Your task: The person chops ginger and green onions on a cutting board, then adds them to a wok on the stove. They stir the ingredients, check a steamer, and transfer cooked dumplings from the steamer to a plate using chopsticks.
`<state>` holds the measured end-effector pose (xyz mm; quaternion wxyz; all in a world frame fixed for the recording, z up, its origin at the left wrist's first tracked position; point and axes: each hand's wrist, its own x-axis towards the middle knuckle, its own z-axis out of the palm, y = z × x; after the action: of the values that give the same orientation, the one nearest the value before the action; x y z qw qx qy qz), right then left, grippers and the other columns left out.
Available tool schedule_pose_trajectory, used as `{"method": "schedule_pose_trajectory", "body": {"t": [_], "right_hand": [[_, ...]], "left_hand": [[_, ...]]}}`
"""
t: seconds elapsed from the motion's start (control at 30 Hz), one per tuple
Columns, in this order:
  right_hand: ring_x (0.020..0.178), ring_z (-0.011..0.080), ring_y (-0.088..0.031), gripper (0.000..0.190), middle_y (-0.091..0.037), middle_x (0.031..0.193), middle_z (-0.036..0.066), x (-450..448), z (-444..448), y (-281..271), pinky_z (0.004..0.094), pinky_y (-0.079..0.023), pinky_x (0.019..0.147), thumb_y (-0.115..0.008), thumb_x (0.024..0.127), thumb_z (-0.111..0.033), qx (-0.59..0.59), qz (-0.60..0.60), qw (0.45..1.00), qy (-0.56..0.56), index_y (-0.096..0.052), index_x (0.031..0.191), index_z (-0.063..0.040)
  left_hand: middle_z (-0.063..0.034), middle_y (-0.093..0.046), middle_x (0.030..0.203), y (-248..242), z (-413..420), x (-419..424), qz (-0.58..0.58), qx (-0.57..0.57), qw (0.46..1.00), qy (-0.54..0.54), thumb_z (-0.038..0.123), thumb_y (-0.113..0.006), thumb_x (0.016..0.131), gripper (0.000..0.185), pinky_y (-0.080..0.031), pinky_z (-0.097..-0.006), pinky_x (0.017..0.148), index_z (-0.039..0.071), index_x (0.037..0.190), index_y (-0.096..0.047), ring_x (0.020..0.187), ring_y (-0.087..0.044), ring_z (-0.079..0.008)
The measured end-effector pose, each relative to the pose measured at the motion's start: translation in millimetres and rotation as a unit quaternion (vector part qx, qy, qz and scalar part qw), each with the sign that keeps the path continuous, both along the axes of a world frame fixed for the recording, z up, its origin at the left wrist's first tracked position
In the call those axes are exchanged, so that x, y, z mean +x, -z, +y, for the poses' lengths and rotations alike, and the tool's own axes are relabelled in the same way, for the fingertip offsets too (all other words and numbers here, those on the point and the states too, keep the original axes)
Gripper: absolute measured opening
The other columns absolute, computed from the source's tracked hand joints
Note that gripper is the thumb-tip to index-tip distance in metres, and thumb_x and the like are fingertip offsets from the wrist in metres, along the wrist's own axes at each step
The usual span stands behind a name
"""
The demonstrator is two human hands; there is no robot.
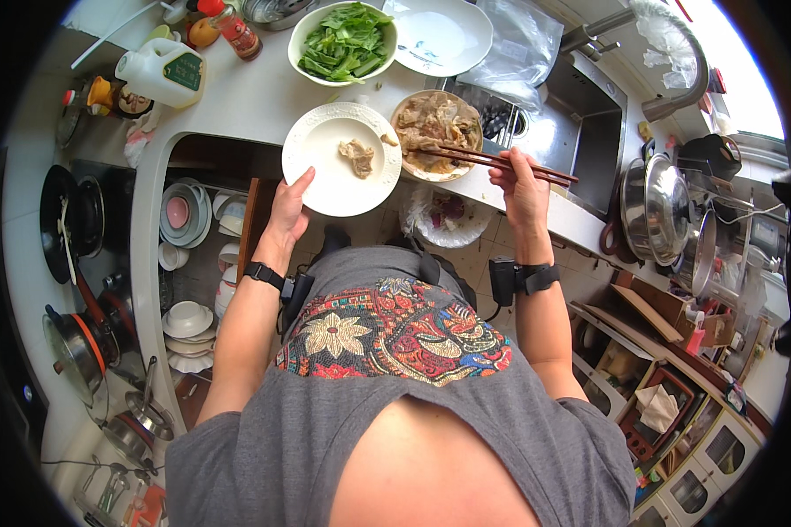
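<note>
My left hand (291, 209) grips the near left rim of a white plate (323, 171) with an embossed border, thumb on top. A brownish piece of cooked food (357, 159) lies in the plate, and a smaller bit (389, 139) sits on its right rim. In my right hand (522, 188) is a pair of dark wooden chopsticks (494, 162). Their tips reach into a bowl (458, 172) heaped with cooked, meat-like slices (438, 122), just right of the plate. Whether the tips pinch a slice cannot be told.
Behind the plate stand a bowl of chopped green leaves (346, 43), a white oval plate (441, 39) and a clear plastic bag (517, 46). A steel sink (586, 132) is at right. A red-capped bottle (234, 31) and a jug (165, 72) stand left. A lined bin (445, 217) sits below.
</note>
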<state>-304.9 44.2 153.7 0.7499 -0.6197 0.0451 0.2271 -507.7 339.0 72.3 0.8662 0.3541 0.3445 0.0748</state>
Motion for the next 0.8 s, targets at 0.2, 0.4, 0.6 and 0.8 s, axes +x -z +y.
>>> {"method": "schedule_pose_trajectory", "body": {"t": [0.2, 0.4, 0.6, 0.8], "right_hand": [[0.066, 0.0138, -0.064, 0.021, -0.066, 0.086, 0.010, -23.1, 52.6, -23.3, 0.0244, -0.052, 0.058, -0.060, 0.093, -0.019, 0.003, -0.042, 0.994, -0.099, -0.063, 0.099, 0.002], [0.063, 0.0101, -0.058, 0.025, -0.068, 0.090, 0.010, 8.3, 9.2, -1.9, 0.0197, -0.046, 0.056, -0.056, 0.096, -0.021, -0.041, -0.016, 0.999, -0.027, -0.064, 0.105, 0.001], [0.064, 0.0102, -0.060, 0.027, -0.068, 0.094, 0.011, 11.2, 26.2, 21.9, 0.0188, -0.045, 0.054, -0.054, 0.096, -0.023, -0.065, 0.006, 0.997, -0.051, -0.063, 0.110, -0.001], [0.072, 0.0234, -0.069, 0.026, -0.068, 0.088, 0.018, 22.2, 37.9, 19.6, 0.0297, -0.057, 0.062, -0.055, 0.093, -0.019, -0.081, 0.022, 0.995, -0.055, -0.061, 0.098, 0.005]], "left_hand": [[-0.0140, -0.058, 0.124, 6.1, 1.5, 5.2, -0.013, -0.011, 1.000, 0.011, 0.015, -0.061, 0.091, 0.044, -0.047, -0.0364, 0.095, -0.004, 0.129, -0.048, 0.112, -0.057, -0.0227], [-0.0141, -0.058, 0.124, 6.4, 3.9, 0.0, 0.000, -0.011, 1.000, -0.018, 0.016, -0.061, 0.091, 0.044, -0.047, -0.0369, 0.096, -0.003, 0.128, -0.048, 0.112, -0.057, -0.0225], [-0.0141, -0.058, 0.124, 10.2, 7.0, -7.3, -0.007, -0.025, 0.999, -0.027, 0.016, -0.061, 0.090, 0.044, -0.047, -0.0370, 0.096, -0.003, 0.128, -0.048, 0.112, -0.057, -0.0228], [-0.0142, -0.058, 0.123, 10.3, 7.3, -9.1, -0.008, -0.022, 0.999, -0.029, 0.017, -0.062, 0.090, 0.045, -0.047, -0.0367, 0.096, -0.004, 0.128, -0.048, 0.111, -0.058, -0.0228]]}}
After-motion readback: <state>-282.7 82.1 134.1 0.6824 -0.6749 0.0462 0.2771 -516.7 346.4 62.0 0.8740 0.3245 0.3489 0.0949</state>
